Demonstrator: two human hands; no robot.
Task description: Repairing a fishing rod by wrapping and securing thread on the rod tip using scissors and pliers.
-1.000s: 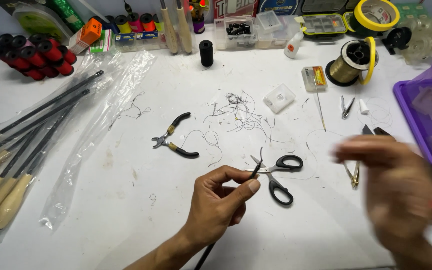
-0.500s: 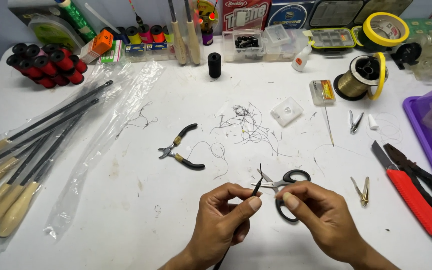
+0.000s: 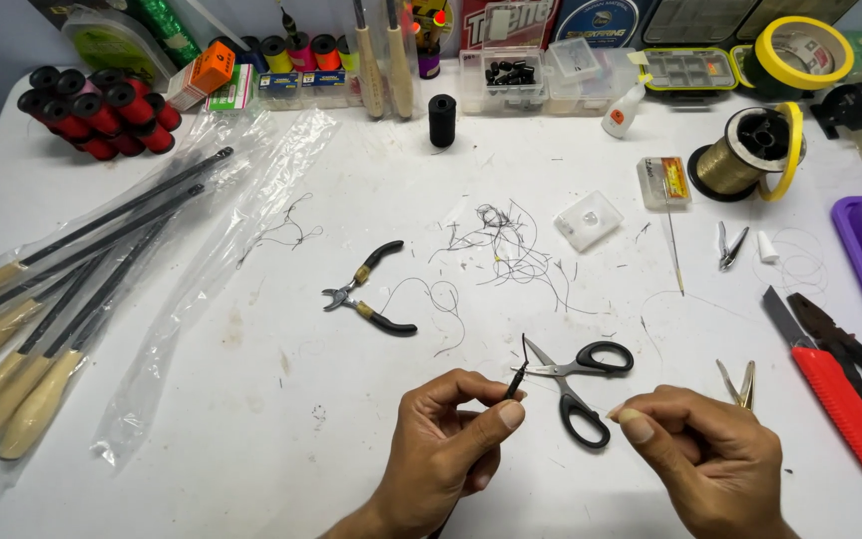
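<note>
Scissors (image 3: 576, 384) lie on table (image 3: 251, 399) between left hand (image 3: 446, 454) and right hand (image 3: 700, 459), pliers (image 3: 366, 289) behind-left, thread scraps (image 3: 506, 245) behind, rods (image 3: 62, 299) far left, cutter (image 3: 840, 394) far right.

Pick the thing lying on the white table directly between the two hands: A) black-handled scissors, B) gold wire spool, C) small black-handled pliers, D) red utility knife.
A: the black-handled scissors lie open on the white table between the left hand and the right hand.
</note>
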